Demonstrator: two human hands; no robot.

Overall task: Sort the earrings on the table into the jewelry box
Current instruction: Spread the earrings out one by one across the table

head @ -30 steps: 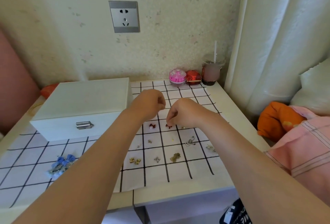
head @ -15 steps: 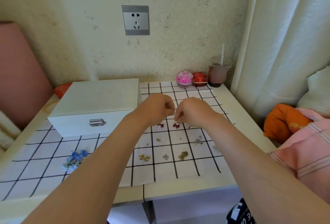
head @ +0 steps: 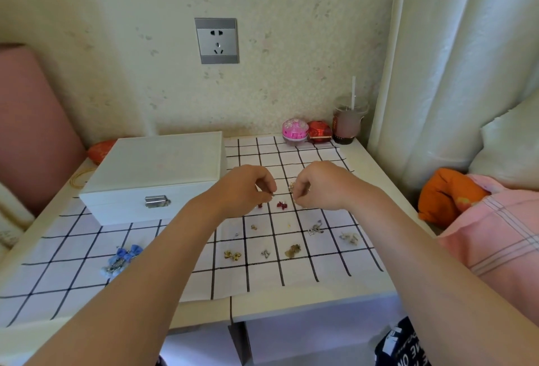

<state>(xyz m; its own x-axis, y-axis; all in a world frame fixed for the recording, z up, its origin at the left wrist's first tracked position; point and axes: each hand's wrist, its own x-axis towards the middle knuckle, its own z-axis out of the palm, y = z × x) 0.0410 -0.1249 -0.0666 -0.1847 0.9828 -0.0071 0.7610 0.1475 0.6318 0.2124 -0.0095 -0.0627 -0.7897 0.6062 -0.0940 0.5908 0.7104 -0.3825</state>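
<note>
Table (head: 376,167) of white board stands against a papered wall, and a white cloth (head: 294,275) with a black grid covers most of its top. Toward the far left corner sits the white jewelry box (head: 157,161), lid down, its metal latch (head: 157,201) facing the front edge.

Both forearms reach in from the front edge and meet over the middle of the cloth, just right of the box. The left hand (head: 248,187) has its fingers curled, thumb and forefinger pinching a small silvery piece (head: 273,195). The right hand (head: 320,184) is curled the same way, its fingertips closed on a pale earring (head: 291,186). The two hands are close together but apart.

At the far right corner stand a cup with a straw (head: 348,123), a red pot (head: 319,131) and a pink pot (head: 295,130).

Blue bow clips (head: 122,257) lie near the front left. Loose earrings lie on the cloth squares toward the front: a red pair (head: 282,205) just below the hands, gold bows (head: 232,254), a bronze one (head: 292,250), and silver ones (head: 315,227) to the right.
</note>
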